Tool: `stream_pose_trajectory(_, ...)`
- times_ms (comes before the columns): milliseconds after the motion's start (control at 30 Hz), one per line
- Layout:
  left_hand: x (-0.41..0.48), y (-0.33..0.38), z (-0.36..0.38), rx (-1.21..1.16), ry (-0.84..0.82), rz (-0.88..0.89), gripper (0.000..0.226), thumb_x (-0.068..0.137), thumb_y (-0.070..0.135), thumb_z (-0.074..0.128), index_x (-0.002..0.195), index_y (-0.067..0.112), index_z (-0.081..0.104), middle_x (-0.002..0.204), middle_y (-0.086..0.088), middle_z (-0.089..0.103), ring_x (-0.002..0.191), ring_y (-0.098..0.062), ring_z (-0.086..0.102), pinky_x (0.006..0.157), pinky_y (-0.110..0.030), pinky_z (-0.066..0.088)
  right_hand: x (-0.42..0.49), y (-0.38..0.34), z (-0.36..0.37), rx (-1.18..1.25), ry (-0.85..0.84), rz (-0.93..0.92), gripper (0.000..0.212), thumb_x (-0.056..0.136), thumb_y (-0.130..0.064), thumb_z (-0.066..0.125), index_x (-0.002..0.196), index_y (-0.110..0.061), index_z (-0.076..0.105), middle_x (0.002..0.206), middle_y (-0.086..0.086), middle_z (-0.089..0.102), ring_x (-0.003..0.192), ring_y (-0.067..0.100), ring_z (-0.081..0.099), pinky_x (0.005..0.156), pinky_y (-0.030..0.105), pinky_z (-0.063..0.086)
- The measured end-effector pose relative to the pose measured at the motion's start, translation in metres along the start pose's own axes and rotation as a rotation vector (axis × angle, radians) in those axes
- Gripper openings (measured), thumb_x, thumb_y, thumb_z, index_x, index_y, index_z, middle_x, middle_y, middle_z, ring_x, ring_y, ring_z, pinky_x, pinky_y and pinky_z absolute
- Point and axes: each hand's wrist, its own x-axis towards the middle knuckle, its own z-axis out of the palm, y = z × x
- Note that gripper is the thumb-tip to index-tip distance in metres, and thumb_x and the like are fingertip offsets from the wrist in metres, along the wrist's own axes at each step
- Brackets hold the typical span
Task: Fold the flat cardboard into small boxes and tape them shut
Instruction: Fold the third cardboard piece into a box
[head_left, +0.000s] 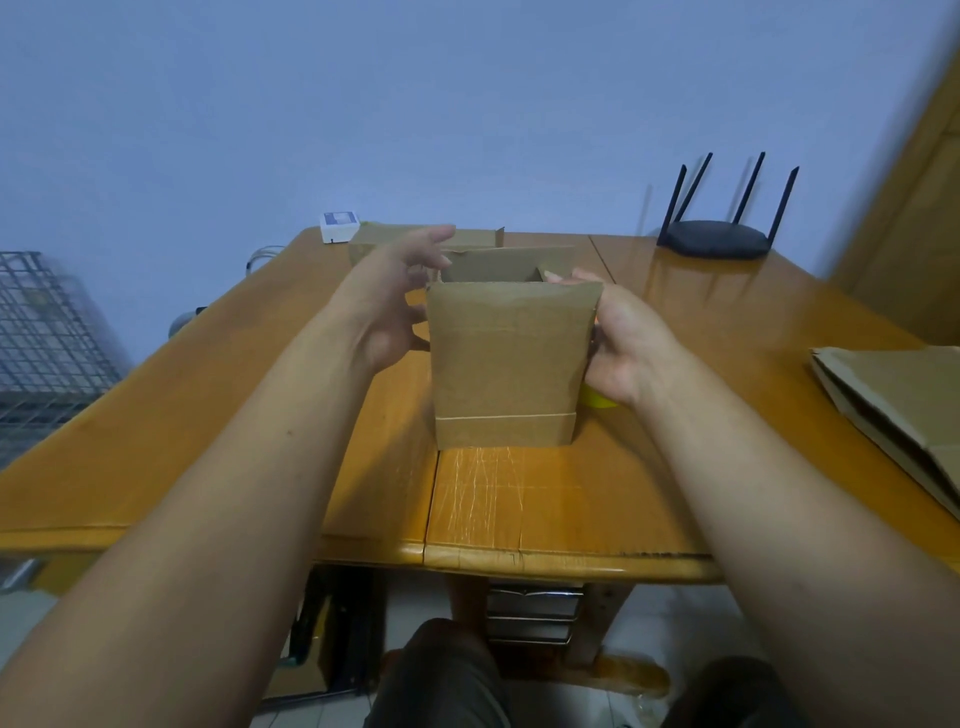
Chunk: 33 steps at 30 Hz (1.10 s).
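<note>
- The cardboard box (506, 364) is standing upright in the middle of the table (208, 415), nearer the front edge than the far one, with its top open and a strip of tape running across the lower part of its near wall.
- The left hand (400, 296) is resting against the box's upper left corner, its fingers (439, 239) reaching out almost straight toward the far flap. The frame is not showing whether the thumb is pinching the left wall.
- The right hand (623, 343) is gripping the box's upper right side, its fingertips (563, 278) curling over the rim into the opening.
- A yellow object (597, 399) is peeking out from under the right hand, just beside the box's right wall; what it is cannot be told.
- A second box (384, 239) is sitting behind the held one, near the far edge.
- Flat cardboard (898, 395) is lying at the right edge, well apart from the hands.
- A black router (714, 239) with four antennas is standing at the far right corner.
- A small white box (340, 226) is sitting at the far left corner.
</note>
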Motion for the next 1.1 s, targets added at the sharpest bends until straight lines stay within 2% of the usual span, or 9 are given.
stream_pose_trajectory(100, 0.007, 0.007, 0.005, 0.092, 0.044, -0.076, 0.039, 0.088, 0.033, 0.071, 0.127, 0.031, 0.073, 0.134, -0.005, 0.062, 0.113, -0.032, 0.064, 0.107, -0.068, 0.042, -0.001, -0.003, 0.000, 0.002, -0.027, 0.014, 0.028, 0.094, -0.021, 0.082, 0.110, -0.035, 0.064, 0.124, 0.014, 0.070, 0.124, 0.030, 0.067, 0.107, 0.054, 0.057)
stream_pose_trajectory(200, 0.016, 0.007, 0.006, 0.088, 0.110, -0.131, 0.050, 0.085, 0.038, 0.077, 0.133, 0.027, 0.066, 0.129, -0.004, 0.064, 0.111, -0.029, 0.064, 0.109, -0.072, 0.039, -0.002, -0.001, 0.000, 0.028, -0.033, 0.021, 0.023, 0.096, -0.021, 0.080, 0.098, -0.038, 0.063, 0.121, 0.013, 0.070, 0.118, 0.028, 0.068, 0.107, 0.053, 0.057)
stream_pose_trajectory(367, 0.017, 0.012, 0.013, 0.045, 0.175, -0.202, 0.044, 0.084, 0.040, 0.077, 0.124, 0.024, 0.066, 0.130, 0.002, 0.065, 0.108, -0.023, 0.064, 0.113, -0.073, 0.027, 0.013, 0.009, -0.004, 0.014, -0.002, 0.000, 0.038, 0.101, -0.019, 0.072, 0.135, -0.035, 0.068, 0.122, 0.010, 0.073, 0.111, 0.026, 0.068, 0.081, 0.043, 0.062)
stream_pose_trajectory(467, 0.015, 0.015, 0.019, 0.033, 0.201, -0.224, 0.053, 0.085, 0.038, 0.075, 0.134, 0.022, 0.062, 0.121, 0.000, 0.067, 0.106, -0.029, 0.063, 0.112, -0.071, 0.027, 0.017, 0.011, -0.004, 0.008, -0.001, -0.013, 0.041, 0.102, -0.022, 0.071, 0.141, -0.035, 0.067, 0.126, 0.010, 0.074, 0.116, 0.027, 0.069, 0.081, 0.043, 0.063)
stream_pose_trajectory(533, 0.012, 0.017, 0.024, 0.013, 0.220, -0.208, 0.041, 0.087, 0.033, 0.074, 0.124, 0.022, 0.062, 0.110, -0.002, 0.069, 0.097, -0.030, 0.064, 0.105, -0.063, 0.039, 0.020, 0.012, -0.005, 0.013, 0.007, -0.022, 0.040, 0.102, -0.022, 0.071, 0.140, -0.036, 0.067, 0.127, 0.010, 0.075, 0.120, 0.029, 0.069, 0.085, 0.045, 0.064)
stream_pose_trajectory(600, 0.013, 0.016, 0.027, -0.030, 0.240, -0.200, 0.027, 0.088, 0.028, 0.074, 0.112, 0.021, 0.064, 0.104, -0.004, 0.072, 0.080, -0.029, 0.069, 0.079, -0.048, 0.055, 0.023, 0.012, -0.004, 0.023, 0.000, -0.032, 0.042, 0.101, -0.020, 0.072, 0.140, -0.036, 0.068, 0.127, 0.011, 0.077, 0.126, 0.033, 0.068, 0.087, 0.048, 0.064)
stream_pose_trajectory(700, 0.016, 0.011, 0.024, -0.097, 0.220, -0.164, 0.038, 0.088, 0.022, 0.078, 0.123, 0.014, 0.069, 0.108, -0.008, 0.076, 0.065, -0.028, 0.074, 0.051, -0.041, 0.058, 0.025, 0.012, -0.004, 0.056, 0.011, -0.093, 0.049, 0.104, -0.012, 0.066, 0.141, -0.045, 0.064, 0.125, 0.013, 0.077, 0.121, 0.036, 0.070, 0.090, 0.053, 0.065)
stream_pose_trajectory(900, 0.006, -0.012, 0.010, 0.036, 0.252, 0.017, 0.053, 0.075, 0.069, 0.081, 0.110, 0.029, 0.078, 0.113, 0.005, 0.078, 0.107, -0.028, 0.073, 0.091, -0.058, 0.058, 0.023, 0.013, 0.002, 0.094, -0.013, -0.125, 0.056, 0.106, -0.007, 0.062, 0.145, -0.048, 0.062, 0.117, 0.011, 0.081, 0.109, 0.033, 0.076, 0.081, 0.049, 0.067)
stream_pose_trajectory(1100, 0.005, -0.030, -0.006, 0.080, 0.100, -0.001, 0.029, 0.091, 0.052, 0.074, 0.105, 0.026, 0.073, 0.123, 0.003, 0.071, 0.110, -0.027, 0.064, 0.097, -0.061, 0.051, 0.025, 0.013, 0.002, 0.101, -0.016, -0.109, 0.056, 0.105, -0.004, 0.063, 0.140, -0.047, 0.067, 0.115, 0.012, 0.082, 0.106, 0.033, 0.077, 0.073, 0.046, 0.066)
